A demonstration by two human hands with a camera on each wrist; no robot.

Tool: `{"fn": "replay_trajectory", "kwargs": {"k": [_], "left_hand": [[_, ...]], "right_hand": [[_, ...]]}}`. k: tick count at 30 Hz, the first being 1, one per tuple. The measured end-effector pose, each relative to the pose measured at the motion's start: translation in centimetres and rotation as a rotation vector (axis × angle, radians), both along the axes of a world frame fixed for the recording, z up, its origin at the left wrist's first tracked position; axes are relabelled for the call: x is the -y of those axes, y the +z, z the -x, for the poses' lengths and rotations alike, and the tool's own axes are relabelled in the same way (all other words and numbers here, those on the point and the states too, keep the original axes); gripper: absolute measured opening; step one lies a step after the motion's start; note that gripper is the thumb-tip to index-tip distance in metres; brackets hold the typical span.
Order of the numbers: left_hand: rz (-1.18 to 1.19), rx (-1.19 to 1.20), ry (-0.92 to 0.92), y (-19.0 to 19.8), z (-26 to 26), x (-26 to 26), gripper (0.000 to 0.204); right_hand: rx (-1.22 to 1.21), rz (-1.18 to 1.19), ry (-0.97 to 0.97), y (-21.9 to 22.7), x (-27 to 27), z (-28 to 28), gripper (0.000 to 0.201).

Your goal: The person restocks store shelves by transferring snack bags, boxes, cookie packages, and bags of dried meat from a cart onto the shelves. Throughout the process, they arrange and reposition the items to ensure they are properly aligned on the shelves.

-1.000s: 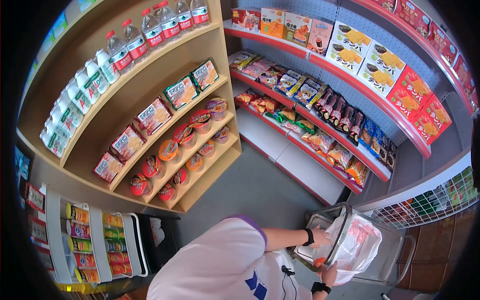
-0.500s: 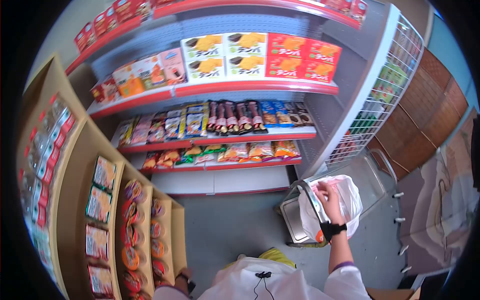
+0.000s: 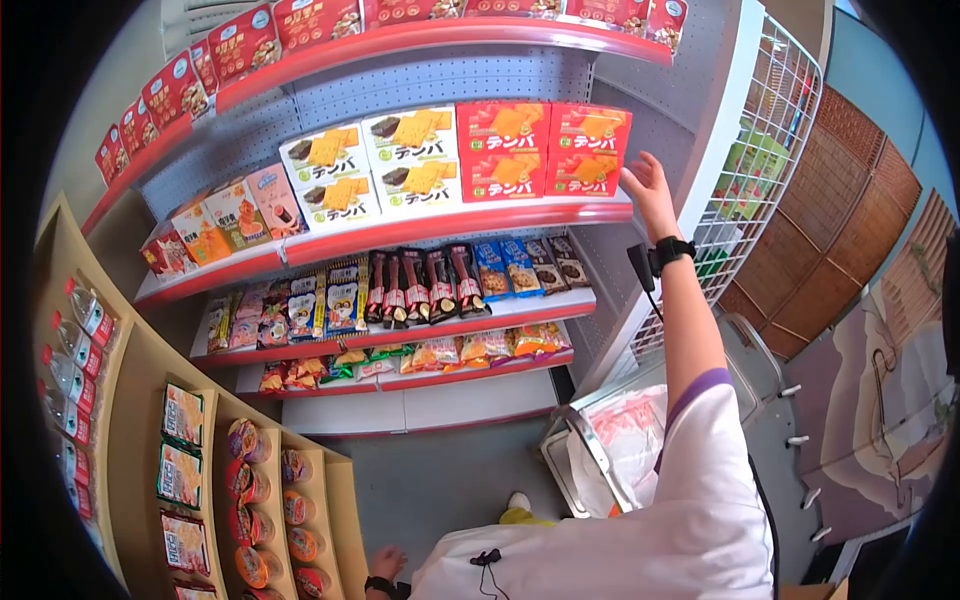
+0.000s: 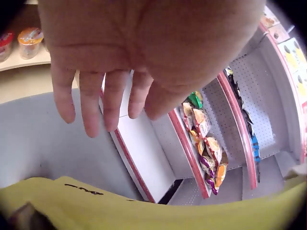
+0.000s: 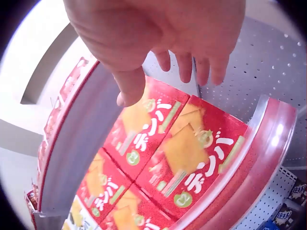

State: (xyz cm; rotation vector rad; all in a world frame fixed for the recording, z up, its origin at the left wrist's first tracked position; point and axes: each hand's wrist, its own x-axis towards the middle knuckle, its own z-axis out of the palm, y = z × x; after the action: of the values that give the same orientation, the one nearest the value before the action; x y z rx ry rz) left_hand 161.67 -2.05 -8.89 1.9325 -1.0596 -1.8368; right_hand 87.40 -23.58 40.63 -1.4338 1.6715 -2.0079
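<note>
My right hand (image 3: 650,195) reaches up to the right end of a shelf, fingers extended and holding nothing. Just left of it stand several red cracker boxes (image 3: 590,175), stacked two high. The right wrist view puts the spread thumb and fingers of this hand (image 5: 163,38) over the upper boxes (image 5: 192,153), with a gap beneath the fingertips. Low at my left side, my left hand (image 3: 387,562) hangs near the wooden shelf. Its fingers (image 4: 90,105) are loosely straight and the palm is bare in the left wrist view.
White cracker boxes (image 3: 415,185) stand left of the red ones. A white wire mesh panel (image 3: 765,170) borders the rack on the right. Below it, a cart (image 3: 590,440) carries a white plastic bag (image 3: 625,420). Cup noodles (image 3: 258,567) line the wooden shelf at left.
Both hands were at the plastic bag. The left hand left it first and dropped to my left side. My right hand has since risen from the bag to the red boxes, and my view has turned right.
</note>
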Motion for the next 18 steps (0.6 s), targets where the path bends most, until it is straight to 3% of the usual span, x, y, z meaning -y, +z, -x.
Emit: {"fn": "replay_trajectory", "kwargs": {"k": [2,6,9,11,13,18], "left_hand": [[0.037,0.001,-0.026,2.2,3.2,1.5,0.029],[0.182,0.057,-0.101,2.6,4.5,2.4,0.032],[0.025,0.185,-0.027,3.3,4.0,0.9,0.033],[-0.041,0.15,0.024,-0.6,1.4,-1.1,0.029],[-0.105,0.114,0.073,-1.1,1.0,-0.6,0.024],[0.069,0.314,-0.475,-1.6,1.7,4.1,0.022]], "right_hand": [[-0.02,-0.054,-0.09,0.4,2.3,2.0,0.077],[0.02,-0.05,0.037,-0.1,6.0,5.2,0.086],[0.11,-0.031,0.127,-0.4,6.5,5.8,0.075],[0.148,-0.034,0.172,-0.5,6.6,6.2,0.069],[0.171,-0.019,0.21,-0.4,6.6,6.5,0.053],[0.068,-0.018,0.139,-0.5,5.5,6.4,0.041]]}}
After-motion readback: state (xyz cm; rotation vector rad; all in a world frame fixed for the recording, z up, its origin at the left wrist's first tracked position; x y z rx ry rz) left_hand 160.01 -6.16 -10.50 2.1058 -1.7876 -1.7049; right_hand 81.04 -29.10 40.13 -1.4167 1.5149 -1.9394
